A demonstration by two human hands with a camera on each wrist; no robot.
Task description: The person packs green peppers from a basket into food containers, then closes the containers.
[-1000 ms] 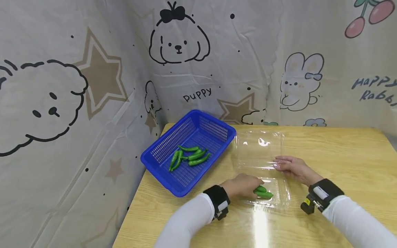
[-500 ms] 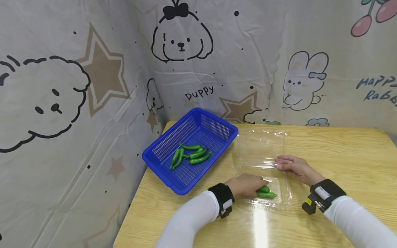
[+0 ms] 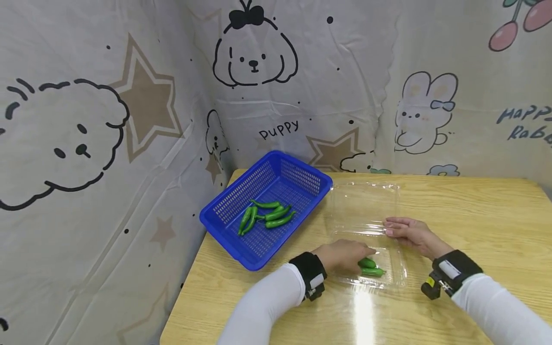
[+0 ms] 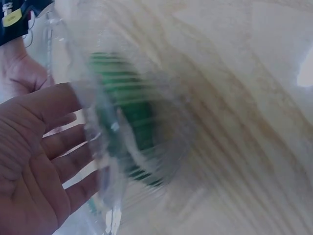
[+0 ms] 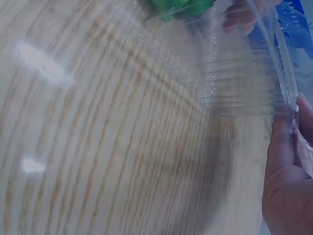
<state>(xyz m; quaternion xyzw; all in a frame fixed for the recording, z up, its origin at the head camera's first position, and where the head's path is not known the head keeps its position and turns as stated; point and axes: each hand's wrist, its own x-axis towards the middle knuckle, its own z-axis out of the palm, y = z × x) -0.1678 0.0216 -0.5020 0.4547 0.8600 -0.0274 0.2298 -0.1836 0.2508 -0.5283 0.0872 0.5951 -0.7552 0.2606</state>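
Observation:
Two green chili peppers lie in the near half of a clear plastic clamshell box, its lid folded back flat on the far side. My left hand reaches over the box's left side, fingers loosely extended. In the left wrist view its fingertips come right up to the clear wall, with a blurred green pepper seen through the plastic. My right hand pinches the box's right edge near the hinge. In the right wrist view, its thumb and fingers lie on either side of the plastic edge.
A blue mesh basket with several green chili peppers stands to the left on the wooden table. Its right corner comes close to the lid. A printed cloth hangs behind and to the left.
The head view has shifted slightly. My left hand has moved a little to the right over the box. The right hand keeps its hold at the edge, and the peppers stay in the box.

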